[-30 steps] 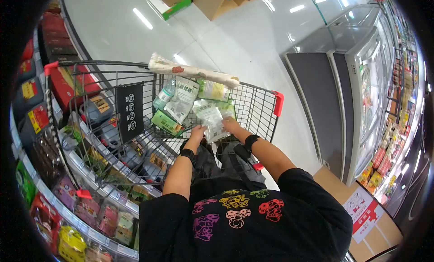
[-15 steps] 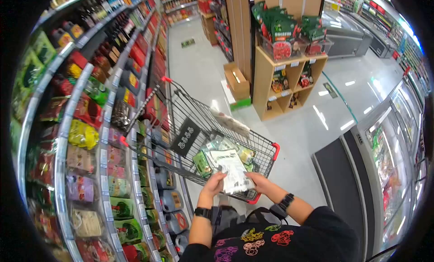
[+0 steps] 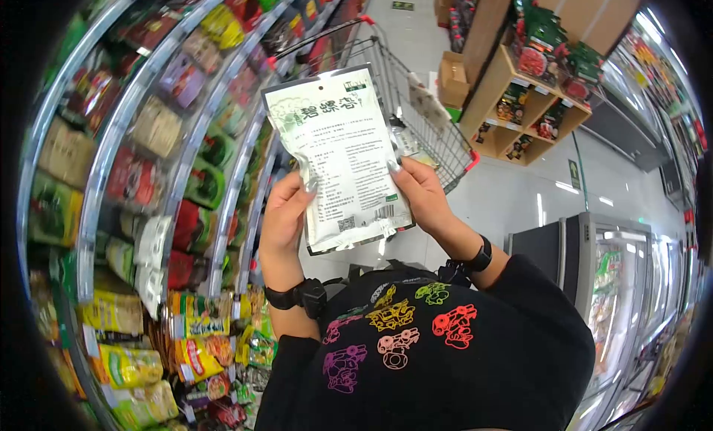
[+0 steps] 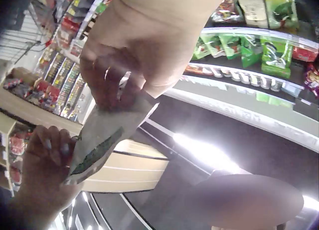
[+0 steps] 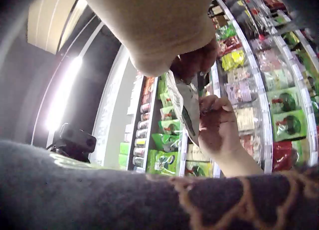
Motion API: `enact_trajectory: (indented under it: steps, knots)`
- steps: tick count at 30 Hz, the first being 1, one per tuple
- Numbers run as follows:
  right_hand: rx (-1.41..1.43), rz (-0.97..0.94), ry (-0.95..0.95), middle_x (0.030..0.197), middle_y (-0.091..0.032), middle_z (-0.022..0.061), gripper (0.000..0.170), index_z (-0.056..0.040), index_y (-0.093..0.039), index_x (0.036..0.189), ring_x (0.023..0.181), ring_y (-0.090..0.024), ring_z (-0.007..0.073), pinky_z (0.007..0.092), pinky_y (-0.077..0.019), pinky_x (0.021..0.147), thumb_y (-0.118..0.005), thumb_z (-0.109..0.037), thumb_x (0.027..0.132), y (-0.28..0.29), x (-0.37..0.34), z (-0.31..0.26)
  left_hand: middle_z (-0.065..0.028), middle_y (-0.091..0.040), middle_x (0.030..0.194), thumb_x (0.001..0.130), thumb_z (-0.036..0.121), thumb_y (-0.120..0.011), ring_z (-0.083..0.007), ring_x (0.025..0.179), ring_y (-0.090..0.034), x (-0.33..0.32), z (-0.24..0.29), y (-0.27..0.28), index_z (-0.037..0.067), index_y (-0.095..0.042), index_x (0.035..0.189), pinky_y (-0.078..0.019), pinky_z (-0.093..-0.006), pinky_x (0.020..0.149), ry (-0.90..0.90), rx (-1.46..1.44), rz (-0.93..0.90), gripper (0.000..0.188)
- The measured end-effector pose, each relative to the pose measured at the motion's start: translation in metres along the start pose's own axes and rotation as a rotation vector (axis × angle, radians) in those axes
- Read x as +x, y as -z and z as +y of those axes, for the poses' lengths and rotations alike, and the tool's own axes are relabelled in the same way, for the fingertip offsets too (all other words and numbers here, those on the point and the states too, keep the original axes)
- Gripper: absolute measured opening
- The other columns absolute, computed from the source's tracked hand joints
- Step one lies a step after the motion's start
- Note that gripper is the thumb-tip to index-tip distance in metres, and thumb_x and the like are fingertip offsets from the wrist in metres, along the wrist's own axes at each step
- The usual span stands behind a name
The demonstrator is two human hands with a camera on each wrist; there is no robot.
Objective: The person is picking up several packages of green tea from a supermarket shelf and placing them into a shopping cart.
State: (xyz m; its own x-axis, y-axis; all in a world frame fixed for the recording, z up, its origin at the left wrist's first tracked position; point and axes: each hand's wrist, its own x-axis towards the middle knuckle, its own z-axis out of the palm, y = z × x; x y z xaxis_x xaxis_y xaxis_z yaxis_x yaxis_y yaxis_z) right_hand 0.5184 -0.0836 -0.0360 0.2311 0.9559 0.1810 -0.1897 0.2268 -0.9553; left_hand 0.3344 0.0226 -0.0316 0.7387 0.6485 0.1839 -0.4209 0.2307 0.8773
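Note:
A white packet with green trim, dark printed characters and a barcode is held up in front of the chest. My left hand grips its left edge, thumb on the printed face. At the right edge, my right hand pinches it in the same way. The left wrist view shows the packet nearly edge-on, between the left hand above and the right hand below. From the right wrist, a narrow side of the packet shows next to the left hand.
Beyond the packet stands a shopping cart with a few packages inside, partly hidden. Shelves of bagged goods line the left side. A wooden display stand is ahead to the right, and a glass-fronted freezer is at the right.
Both hands have lifted the white packet up and out of the cart, closer to the head. The head view has swung toward the left shelves, and the cart now appears farther off.

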Motion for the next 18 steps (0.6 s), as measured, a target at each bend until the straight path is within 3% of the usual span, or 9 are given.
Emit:
enact_trajectory:
  steps: [8, 16, 18]
  knots:
    - [0.166, -0.263, -0.104, 0.08, -0.057, 0.0023, 0.024, 0.0031, -0.052, 0.095, 0.068, -0.05, 0.0041, 0.0181, -0.0408, 0.06, -0.041, -0.016, 0.085, -0.028, 0.012, -0.005, -0.0064, -0.054, 0.096, 0.079, 0.013, -0.051, -0.012, 0.087, -0.049, -0.066, 0.029, -0.018, -0.004, -0.052, 0.098, -0.0367, -0.0256, 0.078, -0.06, 0.233, 0.369, 0.026]
    - [0.284, -0.379, -0.323, 0.076, -0.056, 0.002, 0.021, 0.0026, -0.053, 0.088, 0.066, -0.05, 0.0044, 0.0186, -0.0411, 0.058, -0.041, -0.015, 0.084, -0.026, 0.026, -0.013, -0.0033, -0.053, 0.088, 0.081, 0.017, -0.05, -0.0093, 0.082, -0.046, -0.068, 0.068, -0.054, -0.003, -0.053, 0.094, -0.0364, -0.0239, 0.072, 0.035, 0.599, 0.395, 0.024]
    - [0.268, -0.31, -0.302, 0.071, -0.055, 0.0011, 0.021, 0.0027, -0.053, 0.084, 0.063, -0.049, 0.004, 0.0182, -0.0397, 0.055, -0.041, -0.015, 0.084, -0.037, 0.02, -0.023, -0.0014, -0.053, 0.085, 0.081, 0.014, -0.049, -0.0079, 0.079, -0.045, -0.074, 0.071, -0.059, -0.004, -0.053, 0.092, -0.0374, -0.0232, 0.07, 0.037, 0.62, 0.426, 0.021]
